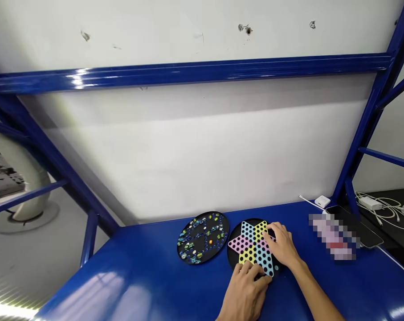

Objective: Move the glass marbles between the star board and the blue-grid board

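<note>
The left hand [244, 294] is lying across the lower edge of a star-shaped perforated plate [251, 247] in pink, yellow and blue, its fingers together and not pinching. The right hand [282, 245] is spread, pressing its fingertips [267, 228] onto the plate's upper right side. The plate is sitting on a round black tray [234, 263] on the blue tabletop [175, 290]. Just left of the tray, a round black board [202, 226] is carrying glass marbles [185, 247] in its holes, apart from both hands.
</note>
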A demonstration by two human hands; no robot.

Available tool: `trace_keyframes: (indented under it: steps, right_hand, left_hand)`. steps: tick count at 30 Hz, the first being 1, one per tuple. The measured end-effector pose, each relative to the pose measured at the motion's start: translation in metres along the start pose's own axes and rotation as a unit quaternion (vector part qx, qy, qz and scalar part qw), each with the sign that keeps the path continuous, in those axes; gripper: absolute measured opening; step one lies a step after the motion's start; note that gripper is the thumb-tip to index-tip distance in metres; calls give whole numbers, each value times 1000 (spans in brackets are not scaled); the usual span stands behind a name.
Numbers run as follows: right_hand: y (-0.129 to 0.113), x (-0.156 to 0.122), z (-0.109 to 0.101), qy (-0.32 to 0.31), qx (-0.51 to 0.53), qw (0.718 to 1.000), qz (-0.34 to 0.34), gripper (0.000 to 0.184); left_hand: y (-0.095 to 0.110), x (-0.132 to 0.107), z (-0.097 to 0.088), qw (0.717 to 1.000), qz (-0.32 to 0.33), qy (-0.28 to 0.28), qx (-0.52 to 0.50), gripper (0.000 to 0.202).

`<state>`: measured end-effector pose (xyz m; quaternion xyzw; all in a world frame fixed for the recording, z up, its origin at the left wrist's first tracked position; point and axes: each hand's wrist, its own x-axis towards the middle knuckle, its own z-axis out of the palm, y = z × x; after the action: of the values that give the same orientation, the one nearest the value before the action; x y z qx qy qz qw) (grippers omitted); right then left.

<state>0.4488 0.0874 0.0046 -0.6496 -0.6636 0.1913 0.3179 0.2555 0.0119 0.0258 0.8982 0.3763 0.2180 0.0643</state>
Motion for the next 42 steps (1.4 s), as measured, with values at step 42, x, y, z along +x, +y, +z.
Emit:
trace_keyframes:
  steps: [42]
  right_hand:
    - [-16,-8,-10,-132,-55,990,5,62]
  left_hand:
    - [-144,-44,-88,902,-428,-59,-10,25]
